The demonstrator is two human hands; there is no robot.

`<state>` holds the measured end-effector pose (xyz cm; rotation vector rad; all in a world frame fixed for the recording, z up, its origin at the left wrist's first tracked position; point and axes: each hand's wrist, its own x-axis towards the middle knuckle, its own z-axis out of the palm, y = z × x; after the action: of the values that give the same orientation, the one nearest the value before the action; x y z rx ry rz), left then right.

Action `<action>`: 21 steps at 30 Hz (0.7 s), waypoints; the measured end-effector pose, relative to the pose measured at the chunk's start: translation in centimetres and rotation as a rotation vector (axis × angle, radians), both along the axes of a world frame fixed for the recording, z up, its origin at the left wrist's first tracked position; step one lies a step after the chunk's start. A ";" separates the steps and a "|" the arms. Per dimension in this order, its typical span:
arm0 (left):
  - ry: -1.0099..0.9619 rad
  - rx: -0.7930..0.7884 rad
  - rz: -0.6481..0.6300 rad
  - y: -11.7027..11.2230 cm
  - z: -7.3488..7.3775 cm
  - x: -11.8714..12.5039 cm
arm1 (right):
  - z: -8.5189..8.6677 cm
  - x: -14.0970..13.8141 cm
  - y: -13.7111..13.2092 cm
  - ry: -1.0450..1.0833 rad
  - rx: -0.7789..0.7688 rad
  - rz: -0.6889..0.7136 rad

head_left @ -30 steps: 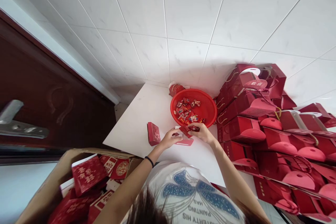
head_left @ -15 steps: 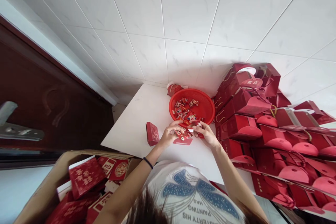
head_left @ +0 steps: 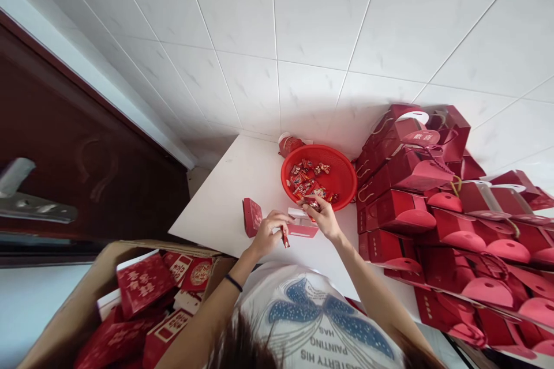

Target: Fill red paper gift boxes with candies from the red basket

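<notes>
My left hand (head_left: 270, 232) is closed around a small red wrapped candy (head_left: 285, 237), whose end sticks out below the fingers. Just left of the basket's front rim, my right hand (head_left: 320, 213) pinches another red wrapped candy (head_left: 310, 204). Between the two hands an opened red gift box (head_left: 303, 231) lies on the white table, its pale inside partly showing behind the right fingers. Behind them stands a red plastic basket (head_left: 345, 176) with many wrapped candies (head_left: 306, 176) in it. A closed red box (head_left: 251, 217) stands left of my left hand.
At lower left a cardboard carton (head_left: 82, 297) holds red boxes (head_left: 145, 282). Stacked red gift boxes (head_left: 402, 210) with handles rise on the right. A red and white item (head_left: 289, 144) sits behind the basket against the tiled wall (head_left: 242, 23). A dark door (head_left: 86, 144) is at left.
My hands have drawn apart. The left moved left and down with a candy, the right shifted left over the box, uncovering more of the box's inside. The camera view has shifted slightly.
</notes>
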<state>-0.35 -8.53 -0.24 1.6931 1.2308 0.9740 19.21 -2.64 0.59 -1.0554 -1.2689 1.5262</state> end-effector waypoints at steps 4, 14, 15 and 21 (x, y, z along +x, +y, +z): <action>0.124 -0.050 -0.036 -0.4 -1.4 0.6 | -0.3 -0.9 0.3 0.044 -0.014 0.011; 0.124 -0.038 -0.049 -0.6 -2.9 0.9 | -0.6 -2.0 0.9 0.218 -0.146 -0.065; 0.116 -0.035 -0.047 -0.5 -2.9 0.9 | -0.4 -1.9 0.9 0.217 -0.140 -0.076; 0.079 -0.047 -0.032 -0.2 -3.0 0.9 | 0.8 -0.2 1.0 -0.031 -0.037 0.039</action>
<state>0.53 -8.71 -3.26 1.7228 1.2643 0.8603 18.97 -1.62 1.36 -1.0867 -1.2938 1.5735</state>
